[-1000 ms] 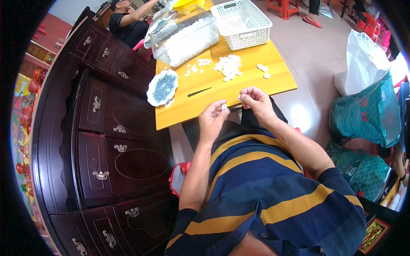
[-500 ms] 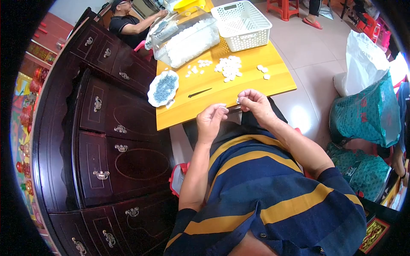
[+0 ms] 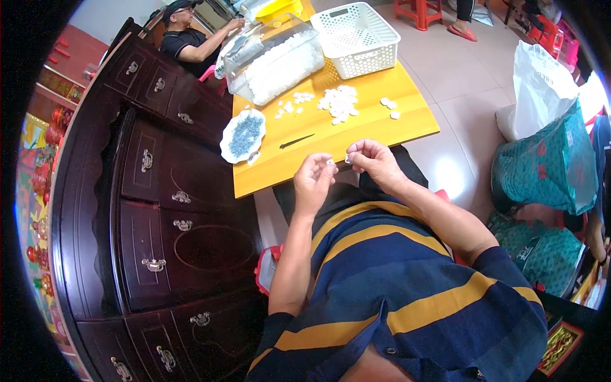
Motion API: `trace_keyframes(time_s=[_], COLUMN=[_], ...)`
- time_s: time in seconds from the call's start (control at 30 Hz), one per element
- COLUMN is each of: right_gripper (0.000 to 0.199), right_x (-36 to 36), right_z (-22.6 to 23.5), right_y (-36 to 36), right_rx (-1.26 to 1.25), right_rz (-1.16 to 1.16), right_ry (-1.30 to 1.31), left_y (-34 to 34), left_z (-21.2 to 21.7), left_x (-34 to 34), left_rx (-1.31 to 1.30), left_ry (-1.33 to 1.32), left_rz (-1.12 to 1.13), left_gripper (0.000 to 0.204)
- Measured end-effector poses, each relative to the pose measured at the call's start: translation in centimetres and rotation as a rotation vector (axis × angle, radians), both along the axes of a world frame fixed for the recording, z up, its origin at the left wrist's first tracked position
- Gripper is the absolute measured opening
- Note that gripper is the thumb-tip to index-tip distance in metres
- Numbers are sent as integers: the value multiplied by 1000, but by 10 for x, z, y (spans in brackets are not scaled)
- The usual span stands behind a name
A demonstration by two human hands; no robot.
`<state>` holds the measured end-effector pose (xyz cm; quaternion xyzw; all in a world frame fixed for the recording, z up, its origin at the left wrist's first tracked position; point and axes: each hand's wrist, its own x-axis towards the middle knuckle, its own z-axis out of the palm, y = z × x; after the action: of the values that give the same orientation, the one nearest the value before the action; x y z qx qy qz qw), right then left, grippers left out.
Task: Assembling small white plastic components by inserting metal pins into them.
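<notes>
My left hand (image 3: 314, 181) is pinched on a small white piece (image 3: 330, 163) at the table's near edge. Just to its right, my right hand (image 3: 375, 162) pinches something tiny and whitish (image 3: 347, 158), too small to name. The fingertips are close together but apart. Beyond them on the yellow wooden table (image 3: 382, 130) lie a pile of white pieces (image 3: 338, 103), a few more (image 3: 394, 115) on the right, and smaller ones (image 3: 287, 107) on the left. A dark, slim tool like tweezers (image 3: 297, 141) lies nearer. A white scalloped dish (image 3: 229, 151) holds many small blue-grey parts.
A clear bin (image 3: 240, 89) full of white pieces and a white perforated basket (image 3: 366, 60) stand at the back of the table. A dark wooden cabinet (image 3: 210, 210) lines the left. Bags (image 3: 541, 165) stand at right. Another person (image 3: 188, 44) sits at far left.
My right hand has moved slightly left and down, closer to my left hand. My left hand has barely moved and keeps its pinch. The whole view has shifted a little.
</notes>
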<state>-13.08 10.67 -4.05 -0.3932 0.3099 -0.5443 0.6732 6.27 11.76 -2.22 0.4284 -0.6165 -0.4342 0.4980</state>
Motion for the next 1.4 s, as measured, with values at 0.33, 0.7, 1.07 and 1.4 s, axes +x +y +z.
trace_keyframes(time_s=[0.33,0.7,1.07,1.4], right_gripper=[8,7,8,8], right_x=[-1,0,0,-1], right_z=[7,3,2,4], right_y=[3,2,1,2], right_rx=[-2,-8,-39,-61], right_rz=[50,69,66,68], right_ry=[12,86,138,194], left_y=[-2,-2,0,1], left_z=[0,0,1,0], left_x=[0,-1,-1,-3], left_rx=[-21,-12,6,39], left_ry=[-33,-38,-31,-8], left_rz=[-21,-30,-46,-72], left_gripper=[27,28,29,29])
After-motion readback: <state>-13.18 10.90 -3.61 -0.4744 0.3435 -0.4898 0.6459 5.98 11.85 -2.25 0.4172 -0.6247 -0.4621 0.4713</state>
